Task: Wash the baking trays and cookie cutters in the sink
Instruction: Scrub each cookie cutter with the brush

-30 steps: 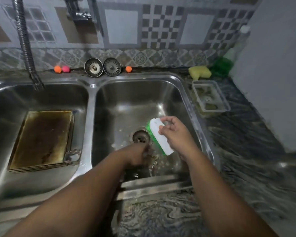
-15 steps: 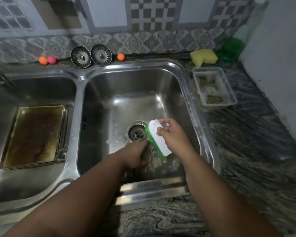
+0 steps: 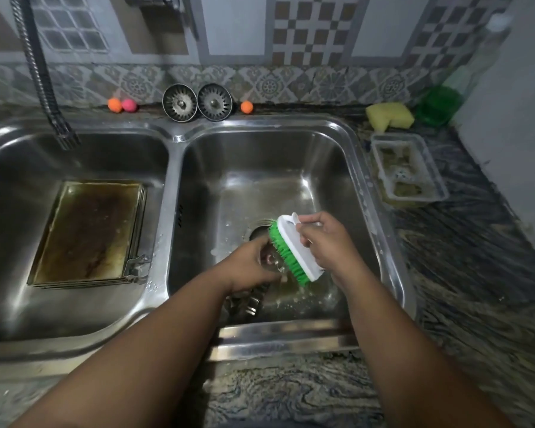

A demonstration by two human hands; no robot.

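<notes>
Bristles of the brush (image 3: 294, 250) gripped in your right hand (image 3: 325, 242) still press the cookie cutter (image 3: 271, 261) pinched in your left hand (image 3: 250, 268) over the drain (image 3: 257, 233), while the baking trays (image 3: 90, 230) stay stacked in the sink's (image 3: 173, 137) left basin.

One head-worn camera looks forward and steeply down, close over the double sink (image 3: 173, 137).
</notes>
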